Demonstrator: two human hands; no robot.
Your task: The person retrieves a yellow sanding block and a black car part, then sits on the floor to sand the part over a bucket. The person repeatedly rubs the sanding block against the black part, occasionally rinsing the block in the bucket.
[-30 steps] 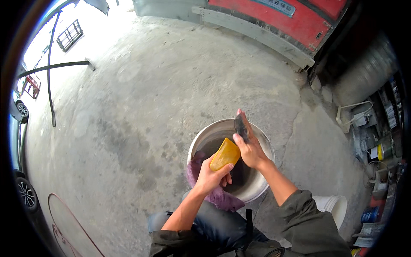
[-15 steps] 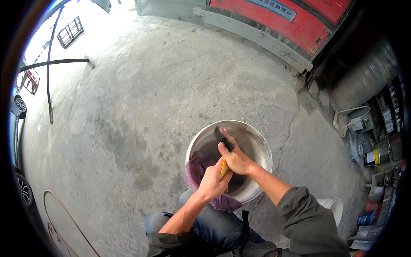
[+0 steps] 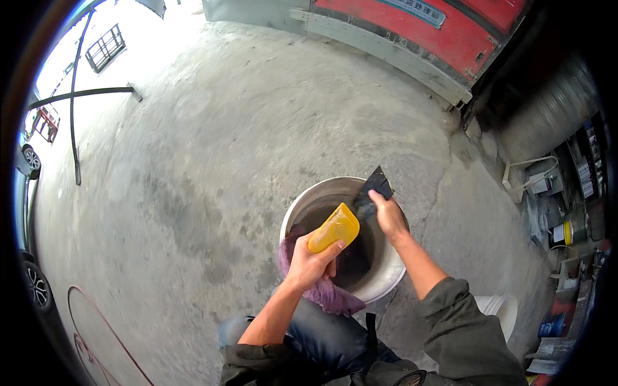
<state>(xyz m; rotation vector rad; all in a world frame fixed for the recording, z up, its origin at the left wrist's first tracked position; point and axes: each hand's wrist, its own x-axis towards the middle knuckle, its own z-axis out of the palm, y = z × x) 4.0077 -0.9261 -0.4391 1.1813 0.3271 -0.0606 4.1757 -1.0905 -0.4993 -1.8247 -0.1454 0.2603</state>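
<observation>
Over the white bucket [image 3: 391, 278], my left hand [image 3: 309, 262] grips a yellow sanding block [image 3: 336, 229], its smooth rounded end pointing up and away. To its right, my right hand [image 3: 390, 219] pinches a black sheet of sandpaper [image 3: 378, 185], one corner sticking up past the bucket's far right rim. The block and the sheet are apart. A purple cloth [image 3: 330, 298] hangs over the near left rim, partly behind my left hand. Dark liquid appears to lie at the bucket's bottom.
Beside my right forearm stands a smaller white bucket [image 3: 502, 315]. Containers and a white frame [image 3: 532, 181] line the right side. A red cabinet [image 3: 418, 42] stands at the far side. A thin hose [image 3: 103, 315] curls at lower left; black bars [image 3: 76, 96] stand at upper left.
My hands have separated. The right hand has moved right with the black sandpaper, and the yellow block, mostly covered before, now shows in my left hand.
</observation>
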